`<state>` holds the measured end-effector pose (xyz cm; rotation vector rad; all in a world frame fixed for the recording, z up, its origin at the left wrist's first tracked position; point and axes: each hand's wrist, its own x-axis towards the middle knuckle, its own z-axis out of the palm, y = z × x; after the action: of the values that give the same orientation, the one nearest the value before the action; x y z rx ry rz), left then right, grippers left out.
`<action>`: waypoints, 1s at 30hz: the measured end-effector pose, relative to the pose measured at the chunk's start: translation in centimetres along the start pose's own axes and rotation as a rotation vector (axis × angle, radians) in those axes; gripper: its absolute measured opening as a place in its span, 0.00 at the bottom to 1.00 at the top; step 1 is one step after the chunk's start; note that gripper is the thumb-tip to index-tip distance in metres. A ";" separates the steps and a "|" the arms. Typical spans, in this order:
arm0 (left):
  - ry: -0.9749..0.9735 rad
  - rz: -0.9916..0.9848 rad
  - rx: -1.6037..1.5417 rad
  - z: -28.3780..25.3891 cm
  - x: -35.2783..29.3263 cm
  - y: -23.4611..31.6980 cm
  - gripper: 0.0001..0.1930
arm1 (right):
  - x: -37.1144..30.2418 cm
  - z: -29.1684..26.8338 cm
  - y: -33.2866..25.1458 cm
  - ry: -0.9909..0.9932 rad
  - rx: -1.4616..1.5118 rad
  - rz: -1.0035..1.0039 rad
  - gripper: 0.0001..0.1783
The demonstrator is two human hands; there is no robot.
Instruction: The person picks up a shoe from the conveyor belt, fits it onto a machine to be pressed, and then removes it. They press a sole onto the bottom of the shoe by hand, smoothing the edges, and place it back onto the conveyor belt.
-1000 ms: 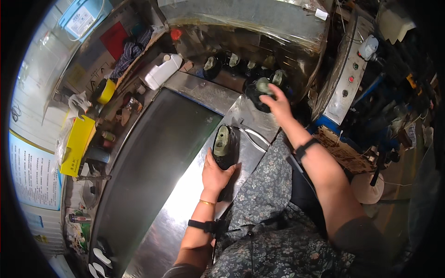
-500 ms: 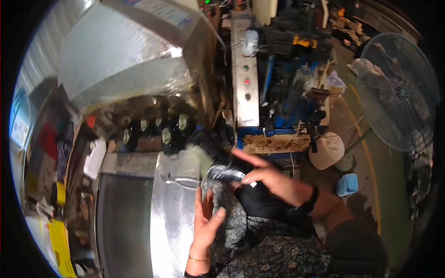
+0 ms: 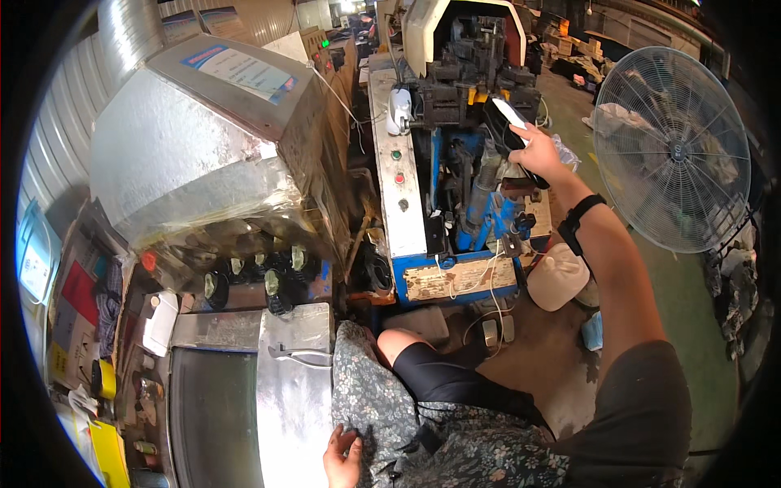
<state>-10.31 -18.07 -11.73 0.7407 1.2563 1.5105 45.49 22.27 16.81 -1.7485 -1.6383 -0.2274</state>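
Stretched far forward, my right hand (image 3: pixel 537 153) grips a black shoe (image 3: pixel 506 138) with a long white underside. The shoe is held at the blue and black machine (image 3: pixel 480 187), just below its dark upper clamps; I cannot tell whether it touches them. My left hand (image 3: pixel 342 462) rests low by the floral apron (image 3: pixel 366 382) over my lap, fingers loosely bent and apart, with nothing in it. Close ahead of that hand, pliers (image 3: pixel 299 355) lie on the shiny metal plate (image 3: pixel 297 407).
Several black shoes (image 3: pixel 277 293) stand under the metal hood (image 3: pixel 195 154) at left. A control panel (image 3: pixel 399 187) with buttons runs beside the machine. A large fan (image 3: pixel 675 150) stands at right, and a pale cloth-covered seat (image 3: pixel 558 276) sits below the machine. Foot pedals (image 3: pixel 498 332) are on the floor.
My right hand has carried the black shoe from above my lap forward to the machine. My left hand has dropped back toward my lap. The view has tilted up.
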 end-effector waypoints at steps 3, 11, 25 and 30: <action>0.012 -0.087 0.189 -6.7 0.5 -7.3 0.22 | 1.2 0.4 -0.3 -0.153 -0.082 0.034 0.42; -0.280 -0.037 0.846 1.8 0.0 3.9 0.20 | -3.7 1.2 -4.5 -0.272 -0.389 0.082 0.46; -0.390 -0.086 0.803 6.7 0.3 11.1 0.23 | -2.1 4.0 -2.8 -0.071 -0.373 -0.057 0.38; -0.889 -0.068 -0.328 12.5 -1.2 23.6 0.42 | 0.2 3.2 -0.7 -0.162 -0.202 -0.068 0.39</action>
<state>-5.84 -14.06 14.33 0.9759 0.3516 1.0764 43.77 24.29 14.84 -1.9051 -1.8470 -0.2985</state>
